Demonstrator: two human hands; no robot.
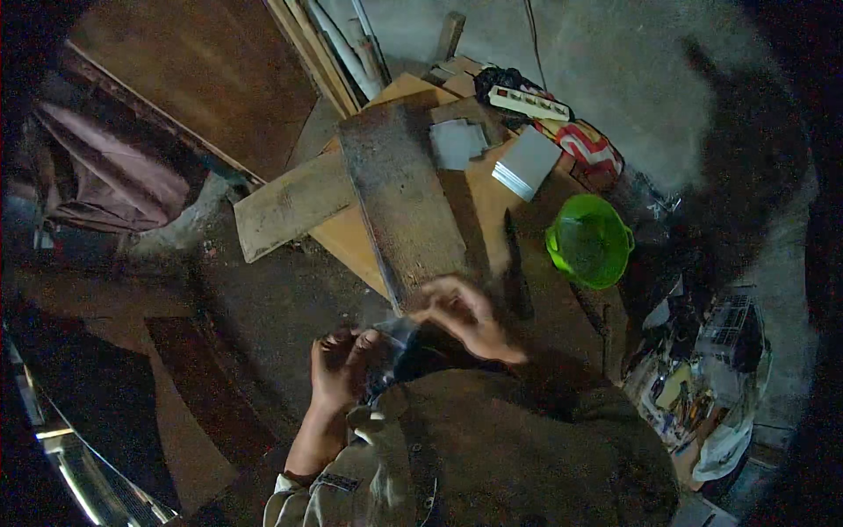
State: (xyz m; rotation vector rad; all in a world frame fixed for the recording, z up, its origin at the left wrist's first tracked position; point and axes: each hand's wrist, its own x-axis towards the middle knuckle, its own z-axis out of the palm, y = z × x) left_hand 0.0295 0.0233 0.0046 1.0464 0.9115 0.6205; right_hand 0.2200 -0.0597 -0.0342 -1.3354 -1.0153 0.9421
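Observation:
In front of my body, my left hand (338, 373) is closed with its thumb and fingers on a thin see-through plastic sheet or bag (395, 334). My right hand (465, 312) is bent and somewhat blurred; its fingertips meet the upper right edge of this plastic, in what looks like a pinch. Just beyond the hands lies a worn dark wooden board (399, 193). Farther off are a stack of flat pale squares (457, 143) and a stack of pale rectangular sheets (528, 164).
A bright green basket (590, 241) stands to the right. Behind the sheets lies a white power strip (529, 103) beside a red patterned cloth (590, 151). A bag of mixed odds and ends (694, 395) is at lower right. Another plank (290, 206) lies under the board.

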